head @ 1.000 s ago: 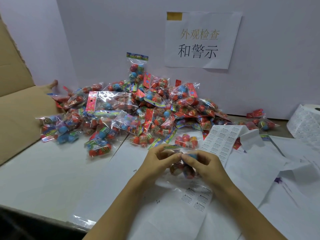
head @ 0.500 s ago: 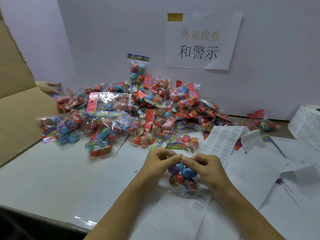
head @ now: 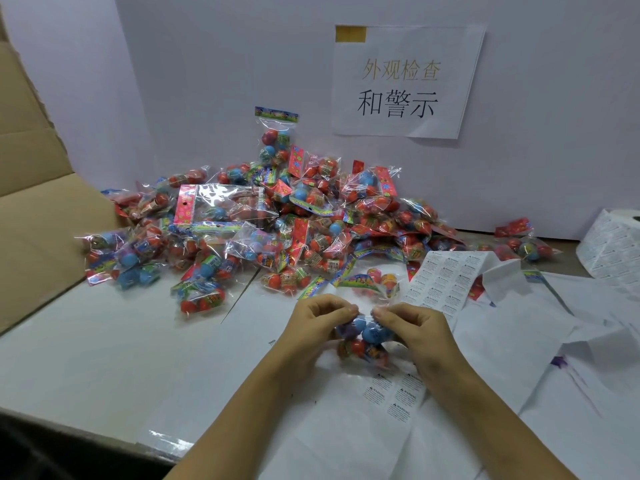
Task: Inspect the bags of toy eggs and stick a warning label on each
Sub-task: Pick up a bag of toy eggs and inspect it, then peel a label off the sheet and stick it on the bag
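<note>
Hands, two of them, meet over the near middle of the tabletop [head: 86, 358]; the left hand [head: 313, 327] and the right hand [head: 415, 332] each pinch one clear bag of toy eggs [head: 363, 341] between curled fingers and thumb, fingertips close together at its top; the bag hangs between them with its long axis running roughly from the far edge toward the near edge, its top toward the far edge; about four eggs show inside, one blue, one purple, one red, one partly hidden, though the exact count cannot be told; just beyond the hands lies one more single bag [head: 372, 282], its coloured header pointing toward the left edge; behind it a heap of bags [head: 277, 230] spreads along the far edge against the white wall, too many and too overlapped to count; one bag at the back [head: 276, 136] stands upright against the wall, header up; one sheet of warning labels [head: 443, 282] lies right of the hands, running toward the far edge; a few loose labels [head: 394, 396] sit on backing paper just nearer than the bag; one roll of labels [head: 613, 251] rests at the far right corner; one paper sign [head: 405, 81] with printed characters hangs on the wall; cardboard [head: 38, 216] leans along the left edge
</note>
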A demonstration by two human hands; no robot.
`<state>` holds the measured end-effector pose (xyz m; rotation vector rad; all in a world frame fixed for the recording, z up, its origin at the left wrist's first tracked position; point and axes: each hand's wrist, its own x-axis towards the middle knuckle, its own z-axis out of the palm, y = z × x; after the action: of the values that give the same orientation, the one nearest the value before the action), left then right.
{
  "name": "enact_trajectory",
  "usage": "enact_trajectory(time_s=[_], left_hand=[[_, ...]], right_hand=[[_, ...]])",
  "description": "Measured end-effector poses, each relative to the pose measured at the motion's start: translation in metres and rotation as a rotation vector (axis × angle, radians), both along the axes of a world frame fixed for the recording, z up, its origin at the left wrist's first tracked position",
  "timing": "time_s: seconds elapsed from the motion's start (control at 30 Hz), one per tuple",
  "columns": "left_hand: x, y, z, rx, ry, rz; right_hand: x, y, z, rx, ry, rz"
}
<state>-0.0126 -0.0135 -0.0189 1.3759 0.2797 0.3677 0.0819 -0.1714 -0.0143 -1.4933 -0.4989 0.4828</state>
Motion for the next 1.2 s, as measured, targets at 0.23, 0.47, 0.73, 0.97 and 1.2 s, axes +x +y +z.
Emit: enact_trajectory(time_s=[0.23, 0.47, 0.73, 0.97, 1.2], left_hand=[[0.002, -0.002, 0.0, 0.023, -0.042, -0.014], [0.0, -0.005, 0.0, 0.045, 0.039, -0.009], [0.004, 0.006, -0.004, 0.115, 0.087, 0.295], [0.005, 0.014, -0.011, 0.502, 0.187, 0.573], [0.001, 0.008, -0.008, 0.906, 0.059, 0.63]], right_hand=[[0.001, 0.0, -0.002, 0.003, -0.07, -0.039], [0.004, 0.001, -0.003, 0.05, 0.035, -0.116], [0.011, 0.002, -0.005, 0.092, 0.132, -0.182], [0.014, 0.003, -0.008, 0.07, 0.155, -0.195], [0.018, 0.004, -0.013, 0.027, 0.155, -0.243]])
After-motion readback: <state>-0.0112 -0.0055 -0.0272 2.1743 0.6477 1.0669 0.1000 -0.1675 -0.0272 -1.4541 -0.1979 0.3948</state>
